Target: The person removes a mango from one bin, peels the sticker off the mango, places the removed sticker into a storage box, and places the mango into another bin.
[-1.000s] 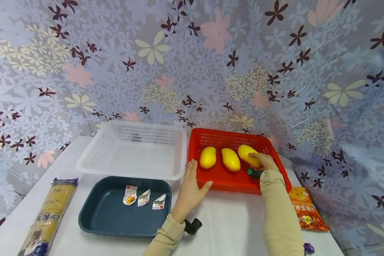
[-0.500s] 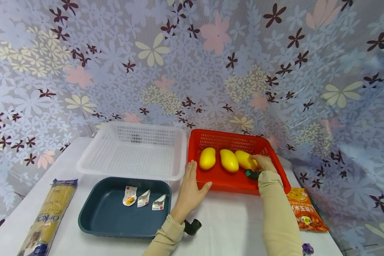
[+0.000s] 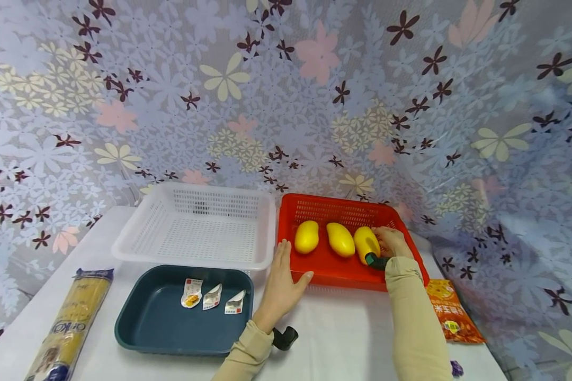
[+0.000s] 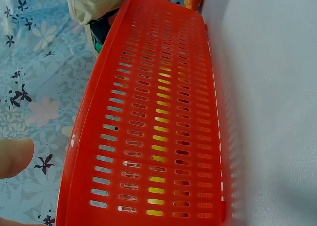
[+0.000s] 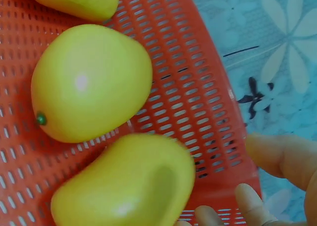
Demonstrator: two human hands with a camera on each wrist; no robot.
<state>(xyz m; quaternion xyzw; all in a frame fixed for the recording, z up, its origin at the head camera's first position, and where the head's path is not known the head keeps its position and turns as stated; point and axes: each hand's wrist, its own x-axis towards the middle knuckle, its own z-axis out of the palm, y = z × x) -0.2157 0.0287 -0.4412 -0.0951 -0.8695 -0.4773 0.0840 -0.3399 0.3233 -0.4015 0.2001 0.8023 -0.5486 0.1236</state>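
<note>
Three yellow mangoes lie in a row in a red plastic basket [image 3: 329,278]: a left mango [image 3: 307,237], a middle mango [image 3: 340,239] and a right mango [image 3: 366,245]. My right hand [image 3: 393,243] is inside the basket, just right of the right mango. In the right wrist view, its loosely bent fingers and thumb [image 5: 282,156] are apart from that mango [image 5: 119,186]. My left hand [image 3: 281,290] rests on the basket's front left corner, fingers straight and thumb spread. The left wrist view shows the thumb [image 4: 15,156] near the slotted basket wall.
A white basket [image 3: 195,259] stands left of the red one. In front of it, a dark blue tray [image 3: 171,333] holds several small labelled pieces. A pasta pack [image 3: 71,317] lies at far left, an orange snack bag [image 3: 453,315] at right. A patterned cloth hangs behind.
The right mango has moved slightly left and turned to lie more front to back, near the middle one. My right hand has let go of it. My left hand has stayed in place.
</note>
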